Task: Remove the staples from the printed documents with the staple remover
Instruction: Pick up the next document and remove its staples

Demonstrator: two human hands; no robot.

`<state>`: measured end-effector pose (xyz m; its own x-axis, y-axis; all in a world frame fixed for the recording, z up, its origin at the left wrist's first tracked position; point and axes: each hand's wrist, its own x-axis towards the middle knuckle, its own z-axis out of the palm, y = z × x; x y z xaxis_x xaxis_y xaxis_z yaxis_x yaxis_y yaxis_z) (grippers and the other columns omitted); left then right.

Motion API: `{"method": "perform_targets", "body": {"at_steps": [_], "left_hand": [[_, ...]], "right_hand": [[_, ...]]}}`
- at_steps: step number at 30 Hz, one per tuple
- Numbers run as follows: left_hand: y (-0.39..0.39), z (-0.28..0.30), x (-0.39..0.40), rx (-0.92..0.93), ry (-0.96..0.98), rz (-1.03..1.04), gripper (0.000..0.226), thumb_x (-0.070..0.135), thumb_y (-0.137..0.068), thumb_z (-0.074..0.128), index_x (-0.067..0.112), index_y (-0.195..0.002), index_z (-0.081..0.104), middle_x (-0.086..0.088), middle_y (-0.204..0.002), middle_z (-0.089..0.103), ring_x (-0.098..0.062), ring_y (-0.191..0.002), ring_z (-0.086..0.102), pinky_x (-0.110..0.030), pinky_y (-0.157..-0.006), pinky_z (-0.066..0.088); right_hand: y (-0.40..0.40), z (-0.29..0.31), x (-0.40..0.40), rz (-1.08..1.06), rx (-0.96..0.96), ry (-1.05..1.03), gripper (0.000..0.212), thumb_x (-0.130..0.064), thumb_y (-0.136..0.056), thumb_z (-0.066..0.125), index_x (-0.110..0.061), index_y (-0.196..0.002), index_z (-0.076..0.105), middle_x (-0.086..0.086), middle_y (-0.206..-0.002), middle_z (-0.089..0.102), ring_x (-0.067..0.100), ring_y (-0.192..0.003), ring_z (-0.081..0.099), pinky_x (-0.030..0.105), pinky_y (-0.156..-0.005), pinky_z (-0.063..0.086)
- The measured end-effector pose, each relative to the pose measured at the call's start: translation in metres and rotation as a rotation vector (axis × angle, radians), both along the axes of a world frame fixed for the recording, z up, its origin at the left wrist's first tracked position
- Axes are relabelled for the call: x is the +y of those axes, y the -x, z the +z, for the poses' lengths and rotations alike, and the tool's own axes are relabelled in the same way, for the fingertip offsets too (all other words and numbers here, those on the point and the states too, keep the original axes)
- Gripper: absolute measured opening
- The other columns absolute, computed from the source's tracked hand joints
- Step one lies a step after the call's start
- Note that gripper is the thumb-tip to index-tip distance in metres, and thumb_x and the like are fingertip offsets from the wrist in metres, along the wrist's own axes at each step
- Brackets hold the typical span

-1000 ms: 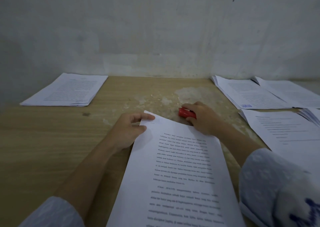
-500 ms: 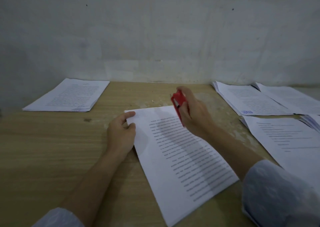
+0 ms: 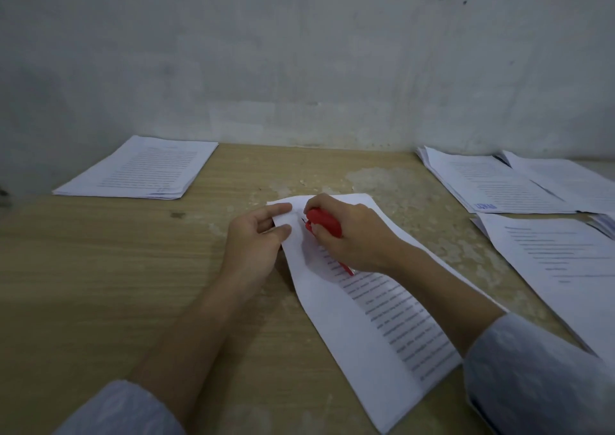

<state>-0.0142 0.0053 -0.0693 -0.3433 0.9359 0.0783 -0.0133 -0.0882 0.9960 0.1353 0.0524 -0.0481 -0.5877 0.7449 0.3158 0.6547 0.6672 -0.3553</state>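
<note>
Stapled document [image 3: 349, 305] at table centre, top-left corner toward 12 o'clock. Right hand [image 3: 352, 235] grips red staple remover [image 3: 324, 222] on that corner; left hand [image 3: 256, 238] at 9 o'clock pinches the corner's edge. Risk: angled pull tears paper, or sheets shift if pinch slackens

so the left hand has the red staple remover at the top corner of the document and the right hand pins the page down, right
No, the hands are swapped. In the head view the right hand grips the red staple remover at the document's top corner, and the left hand holds the page.
</note>
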Motion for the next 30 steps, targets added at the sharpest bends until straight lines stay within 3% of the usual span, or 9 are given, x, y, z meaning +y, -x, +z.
{"method": "perform_targets", "body": {"at_steps": [8,12,20,30], "left_hand": [[-0.0002,-0.0002,-0.0021,-0.006,-0.011,-0.069,0.032,-0.007,-0.085,0.057,0.015,-0.106,0.066,0.002,-0.091,0.071,-0.007,-0.077,0.070,-0.018,-0.063,0.056],[0.0015,-0.0014,-0.0013,-0.031,-0.008,-0.092,0.031,-0.007,-0.084,0.058,0.012,-0.107,0.067,-0.003,-0.094,0.072,-0.012,-0.081,0.070,-0.019,-0.065,0.056],[0.0007,-0.0015,-0.0020,-0.051,0.002,-0.092,0.030,-0.006,-0.084,0.059,0.013,-0.105,0.067,-0.002,-0.092,0.071,-0.010,-0.078,0.070,-0.018,-0.062,0.056],[0.0019,-0.0019,-0.0017,-0.072,0.007,-0.098,0.030,-0.007,-0.083,0.059,0.013,-0.104,0.067,-0.003,-0.092,0.072,-0.010,-0.079,0.070,-0.019,-0.064,0.056]], "right_hand": [[0.0058,-0.0058,0.0000,0.043,0.054,0.014,0.026,-0.031,-0.090,0.055,-0.026,-0.113,0.046,-0.006,-0.088,0.058,0.016,-0.070,0.053,0.023,-0.060,0.040],[0.0075,-0.0082,0.0026,0.032,0.084,-0.009,0.024,-0.029,-0.091,0.054,-0.026,-0.114,0.049,-0.009,-0.086,0.057,0.013,-0.072,0.052,0.024,-0.064,0.037],[0.0089,-0.0055,0.0049,0.040,0.127,0.003,0.015,-0.025,-0.087,0.059,-0.019,-0.101,0.056,-0.003,-0.087,0.063,0.016,-0.074,0.057,0.030,-0.067,0.048],[0.0078,-0.0059,0.0051,0.073,0.131,-0.045,0.013,-0.022,-0.087,0.059,-0.017,-0.099,0.057,-0.006,-0.082,0.060,0.016,-0.071,0.056,0.031,-0.065,0.048]]}}
